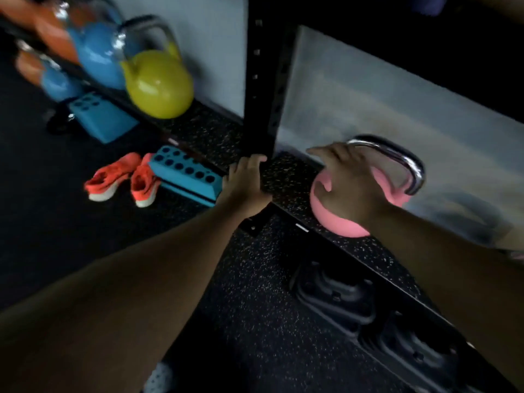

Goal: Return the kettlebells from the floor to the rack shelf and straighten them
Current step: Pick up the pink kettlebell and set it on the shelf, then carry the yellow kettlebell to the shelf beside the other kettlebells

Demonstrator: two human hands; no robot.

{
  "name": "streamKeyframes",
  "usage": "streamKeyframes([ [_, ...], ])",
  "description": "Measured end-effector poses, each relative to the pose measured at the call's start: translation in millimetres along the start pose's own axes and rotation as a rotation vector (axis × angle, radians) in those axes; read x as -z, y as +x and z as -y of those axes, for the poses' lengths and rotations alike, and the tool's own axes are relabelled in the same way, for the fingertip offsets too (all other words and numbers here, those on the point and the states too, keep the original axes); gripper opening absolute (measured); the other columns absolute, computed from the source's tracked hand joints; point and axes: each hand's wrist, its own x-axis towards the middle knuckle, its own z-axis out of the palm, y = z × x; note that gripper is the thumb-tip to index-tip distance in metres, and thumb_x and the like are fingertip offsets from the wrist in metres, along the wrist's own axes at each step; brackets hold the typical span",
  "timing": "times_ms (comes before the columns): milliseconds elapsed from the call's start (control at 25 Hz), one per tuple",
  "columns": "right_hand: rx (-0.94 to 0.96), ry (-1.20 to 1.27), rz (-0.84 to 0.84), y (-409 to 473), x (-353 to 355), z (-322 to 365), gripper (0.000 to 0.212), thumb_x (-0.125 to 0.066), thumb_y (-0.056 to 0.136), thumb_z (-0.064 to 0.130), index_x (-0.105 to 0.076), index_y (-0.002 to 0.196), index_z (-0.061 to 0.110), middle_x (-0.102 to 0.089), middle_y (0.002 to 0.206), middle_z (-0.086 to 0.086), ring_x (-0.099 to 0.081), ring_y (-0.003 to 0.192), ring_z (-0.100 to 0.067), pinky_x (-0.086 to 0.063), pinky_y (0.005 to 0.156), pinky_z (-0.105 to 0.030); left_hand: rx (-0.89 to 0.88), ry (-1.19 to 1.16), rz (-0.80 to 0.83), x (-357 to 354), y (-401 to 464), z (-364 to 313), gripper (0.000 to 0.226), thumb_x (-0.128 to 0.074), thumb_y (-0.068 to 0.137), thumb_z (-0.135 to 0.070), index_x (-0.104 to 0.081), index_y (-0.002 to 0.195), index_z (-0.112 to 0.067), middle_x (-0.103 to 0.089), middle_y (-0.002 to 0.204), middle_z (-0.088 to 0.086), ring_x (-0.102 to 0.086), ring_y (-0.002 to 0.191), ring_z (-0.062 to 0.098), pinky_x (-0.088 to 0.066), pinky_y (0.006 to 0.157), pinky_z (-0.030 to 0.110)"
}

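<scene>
Speckled rubber covers the rack shelf (pixel 286 177), where a pink kettlebell (pixel 337 219) sits at the front edge with its chrome handle (pixel 408 163) upright. Fingers of the right hand (pixel 351 182) lie spread wide over the top of the pink ball, touching it without closing round the handle, which stands just beyond the fingertips. Left of those fingers, the left hand (pixel 246 182) grips the shelf's front edge at the foot of the black upright post (pixel 261 80), its fingers curled onto the shelf. Farther left along the same shelf stand a yellow kettlebell (pixel 160 83), a blue kettlebell (pixel 97 56) and an orange kettlebell (pixel 54 35), blurred. Below the left fingers, on the dark floor (pixel 42 222), lie a blue block with holes (pixel 184 177) and a pair of orange shoes (pixel 124 180).
</scene>
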Motion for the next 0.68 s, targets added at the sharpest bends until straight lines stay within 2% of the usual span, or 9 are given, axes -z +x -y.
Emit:
streamKeyframes([
  [80,0.154,0.046,0.071,7.4,-21.3,54.6,0.06,-0.06,0.073,0.022,-0.053,0.132,0.023,-0.058,0.122,-0.008,-0.049,0.118,-0.031,-0.038,0.101,-0.042,0.124,-0.018,-0.045,19.9,-46.3,51.7,0.073,-0.072,0.074,-0.023,-0.038,0.139,-0.026,-0.045,0.139,0.004,-0.04,0.13,0.029,-0.035,0.102,0.048],
  [160,0.302,0.107,0.149,10.2,-47.8,121.6,0.052,-0.062,0.076,0.021,-0.055,0.128,0.022,-0.06,0.116,-0.006,-0.053,0.111,-0.03,-0.044,0.094,-0.044,0.243,-0.043,-0.094,42.7,-104.1,108.6,0.064,-0.071,0.074,-0.023,-0.044,0.133,-0.026,-0.048,0.135,0.002,-0.042,0.128,0.026,-0.034,0.098,0.045],
  [360,0.698,0.225,0.313,-19.5,-114.4,327.5,0.039,-0.063,0.08,0.014,-0.06,0.118,0.022,-0.061,0.099,-0.002,-0.055,0.095,-0.025,-0.048,0.081,-0.043,0.659,-0.133,-0.378,92.6,-301.0,256.1,0.048,-0.07,0.077,-0.022,-0.05,0.12,-0.026,-0.053,0.123,-0.003,-0.047,0.117,0.023,-0.035,0.092,0.04],
  [520,0.995,0.234,0.44,-97.8,-155.5,511.6,0.039,-0.063,0.083,0.016,-0.057,0.121,0.025,-0.06,0.105,0.002,-0.054,0.098,-0.021,-0.047,0.086,-0.041,1.034,-0.201,-0.586,105.0,-487.7,338.7,0.046,-0.068,0.081,-0.017,-0.05,0.122,-0.025,-0.053,0.121,-0.004,-0.048,0.116,0.021,-0.036,0.101,0.045],
  [680,1.265,0.203,0.585,-206.5,-181.4,648.0,0.04,-0.062,0.086,0.02,-0.054,0.125,0.028,-0.059,0.11,0.003,-0.054,0.103,-0.018,-0.047,0.091,-0.039,1.373,-0.308,-0.738,88.6,-643.2,371.3,0.043,-0.07,0.081,-0.021,-0.051,0.119,-0.024,-0.053,0.121,-0.001,-0.047,0.119,0.023,-0.035,0.1,0.046],
])
